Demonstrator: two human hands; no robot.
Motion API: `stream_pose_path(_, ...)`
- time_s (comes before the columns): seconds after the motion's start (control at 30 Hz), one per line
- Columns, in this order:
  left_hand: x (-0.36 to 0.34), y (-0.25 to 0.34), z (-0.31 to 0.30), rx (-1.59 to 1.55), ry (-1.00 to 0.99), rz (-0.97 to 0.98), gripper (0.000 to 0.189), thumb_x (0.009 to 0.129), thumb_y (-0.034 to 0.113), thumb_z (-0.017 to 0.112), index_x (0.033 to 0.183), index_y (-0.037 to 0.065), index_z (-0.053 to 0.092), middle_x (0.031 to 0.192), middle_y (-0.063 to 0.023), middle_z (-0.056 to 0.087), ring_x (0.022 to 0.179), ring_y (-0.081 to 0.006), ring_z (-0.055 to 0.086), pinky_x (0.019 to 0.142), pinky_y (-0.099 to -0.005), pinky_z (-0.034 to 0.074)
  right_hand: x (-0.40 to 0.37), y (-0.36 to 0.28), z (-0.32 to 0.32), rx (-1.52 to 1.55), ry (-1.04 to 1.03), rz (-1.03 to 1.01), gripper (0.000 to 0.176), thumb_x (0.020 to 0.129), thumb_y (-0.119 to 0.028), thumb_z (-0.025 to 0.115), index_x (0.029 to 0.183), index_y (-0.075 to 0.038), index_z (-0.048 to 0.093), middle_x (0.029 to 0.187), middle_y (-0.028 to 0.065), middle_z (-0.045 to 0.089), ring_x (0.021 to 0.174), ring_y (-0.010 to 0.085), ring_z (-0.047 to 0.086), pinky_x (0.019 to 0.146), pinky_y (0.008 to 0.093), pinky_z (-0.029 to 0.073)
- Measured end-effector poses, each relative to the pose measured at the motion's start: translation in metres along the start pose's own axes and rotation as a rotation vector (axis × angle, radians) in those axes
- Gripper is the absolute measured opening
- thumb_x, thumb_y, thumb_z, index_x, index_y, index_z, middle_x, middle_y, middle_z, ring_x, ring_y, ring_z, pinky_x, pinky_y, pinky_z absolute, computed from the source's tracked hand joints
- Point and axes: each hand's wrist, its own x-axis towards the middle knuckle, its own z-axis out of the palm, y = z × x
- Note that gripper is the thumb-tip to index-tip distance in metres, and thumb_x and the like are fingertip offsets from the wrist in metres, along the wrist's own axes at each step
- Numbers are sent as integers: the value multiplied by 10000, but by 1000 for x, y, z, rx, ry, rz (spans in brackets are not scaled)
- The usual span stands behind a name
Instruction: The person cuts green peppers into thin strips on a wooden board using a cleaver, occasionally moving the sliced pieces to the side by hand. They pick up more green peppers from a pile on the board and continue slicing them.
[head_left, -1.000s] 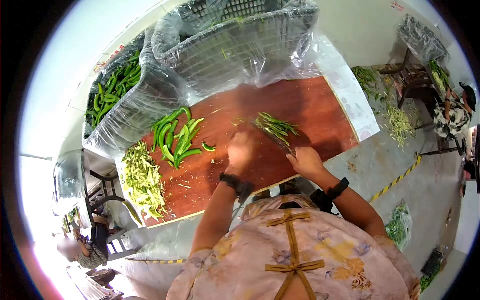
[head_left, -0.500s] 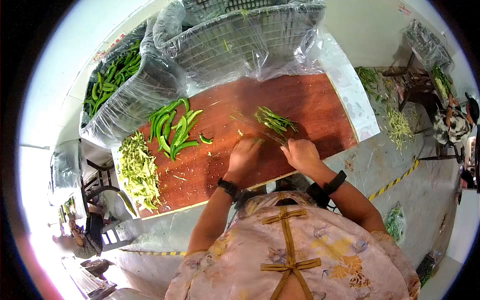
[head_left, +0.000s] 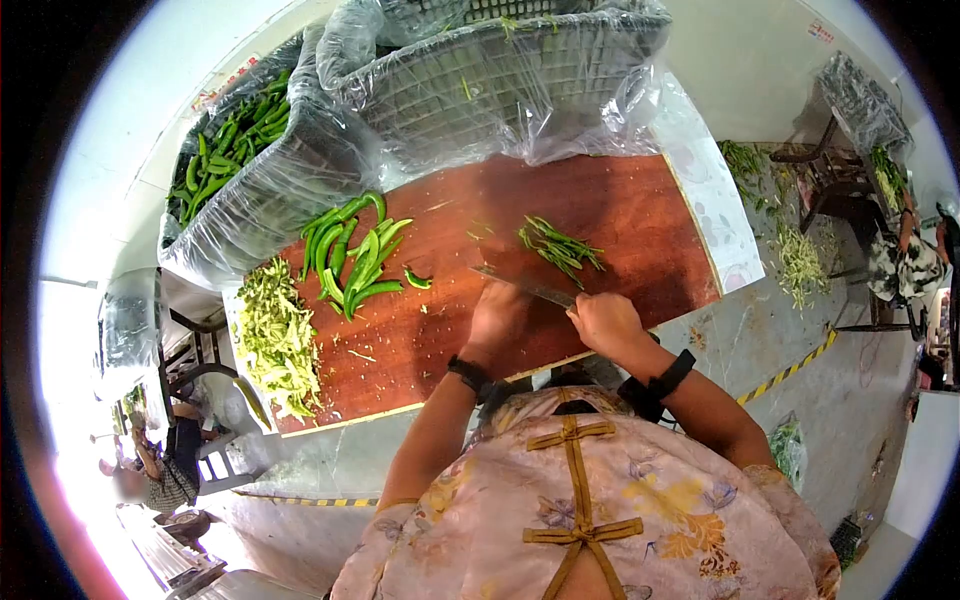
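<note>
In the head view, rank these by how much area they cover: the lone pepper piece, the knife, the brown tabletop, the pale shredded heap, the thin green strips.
1. Brown tabletop
2. Shredded heap
3. Green strips
4. Knife, handle mostly hidden by the right hand
5. Pepper piece

Pretty fancy shirt for the job tbh: a pale pink, kinda silky floral top [head_left: 470, 530]. If the chest's a clock, tan trim [head_left: 578, 475] runs from 12 towards 6, with a short crossbar near 12 and another around the middle, then forks into two strips at 6. There's a golden-orange flower print [head_left: 705, 545] at 4 and a bluish-purple flower [head_left: 718, 494] at 3. Up at 11 there's a black left wristband [head_left: 468, 376], and at 1 a black right wristband [head_left: 673, 373]. Both look chunky, no markings I can read.
</note>
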Motion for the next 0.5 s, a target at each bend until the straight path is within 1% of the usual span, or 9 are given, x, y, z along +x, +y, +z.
stream_pose_path(0.07,0,-1,2,-69,-2,-62,203,743,92,522,925,81,609,1011,-81,550,964,-283,519,819,-406,425,0,-1,1,-12,-10,-3,244,820,-234,557,716,-13,547,602,183,567,574,363,574,523,450,460)
stream_pose_path(0.17,1,1,2,-62,16,-75,185,748,68,515,906,69,610,994,-82,557,934,-287,532,796,-402,438,0,-1,-1,15,-34,-13,240,813,-225,561,710,-8,552,603,190,568,580,367,579,523,454,463)
stream_pose_path(0.3,2,-4,5,-104,36,-67,166,738,51,522,875,61,615,979,-81,564,916,-293,538,785,-389,448,2,-4,-2,18,-55,11,241,812,-218,560,698,-6,553,609,196,572,578,370,582,525,458,465)
stream_pose_path(0.37,1,-8,9,-128,104,-12,161,725,41,529,858,54,618,951,-82,571,906,-291,543,775,-383,455,4,-2,0,-15,-88,-4,232,811,-201,554,691,-3,554,615,197,575,575,370,584,524,458,469)
stream_pose_path(0.5,7,-4,4,-137,121,0,152,709,54,537,838,56,618,944,-86,575,910,-286,544,778,-380,458,14,-8,4,6,-121,-21,225,816,-187,541,697,3,556,619,194,580,564,367,584,517,450,475)
